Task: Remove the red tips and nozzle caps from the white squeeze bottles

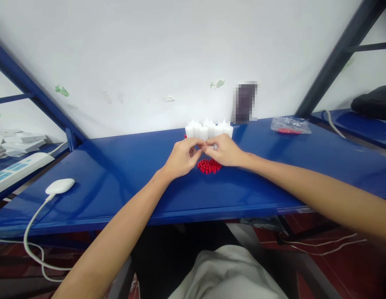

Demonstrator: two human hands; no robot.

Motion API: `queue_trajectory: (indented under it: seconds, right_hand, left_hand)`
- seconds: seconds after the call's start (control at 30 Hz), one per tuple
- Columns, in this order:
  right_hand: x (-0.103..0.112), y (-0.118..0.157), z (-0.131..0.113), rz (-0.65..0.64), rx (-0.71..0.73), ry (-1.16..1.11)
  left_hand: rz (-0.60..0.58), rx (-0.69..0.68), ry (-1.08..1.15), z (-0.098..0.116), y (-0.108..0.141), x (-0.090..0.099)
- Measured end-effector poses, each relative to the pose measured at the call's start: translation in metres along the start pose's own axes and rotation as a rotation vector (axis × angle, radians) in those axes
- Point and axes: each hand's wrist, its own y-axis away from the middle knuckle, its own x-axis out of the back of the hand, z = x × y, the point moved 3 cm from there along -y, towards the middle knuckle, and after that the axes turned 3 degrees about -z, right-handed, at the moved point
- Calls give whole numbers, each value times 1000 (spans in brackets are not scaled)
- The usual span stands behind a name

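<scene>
Above the blue table, my left hand [184,157] and my right hand [223,150] meet at the fingertips. My right hand is closed around a small white bottle [215,146], mostly hidden by the fingers. The fingers of my left hand are curled into a pinch at the bottle's end; whatever they hold is too small to make out. Just below the hands lies a pile of small red caps [209,166]. Right behind them stands a group of white bottles [208,129] with narrow pointed tops, close together and upright.
The blue table [124,174] runs along a white wall. A clear plastic bag [291,126] with red pieces lies at the back right. A dark pixelated object [245,102] leans on the wall. At left are a white corded device [60,186] and a power strip [21,171].
</scene>
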Motion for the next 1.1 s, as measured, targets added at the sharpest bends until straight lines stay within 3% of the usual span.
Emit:
queue_trajectory:
  seconds: [0.37,0.6,0.83,1.0,1.1]
  right_hand:
    - [-2,-1,0,45,-46,40]
    - [-1,-1,2,26,4,51]
    - [2,3,1,-52,117,-61]
    - [1,2,4,-72,66,-34]
    - [2,1,6,1,3,-11]
  left_hand:
    - [23,-45,6,-6,3,-6]
    - [69,-33,25,-2,1,-4]
    - [166,133,215,-4,-2,4]
    - [244,240,327,-15,-5,7]
    - [372,289,342,-22,-6,14]
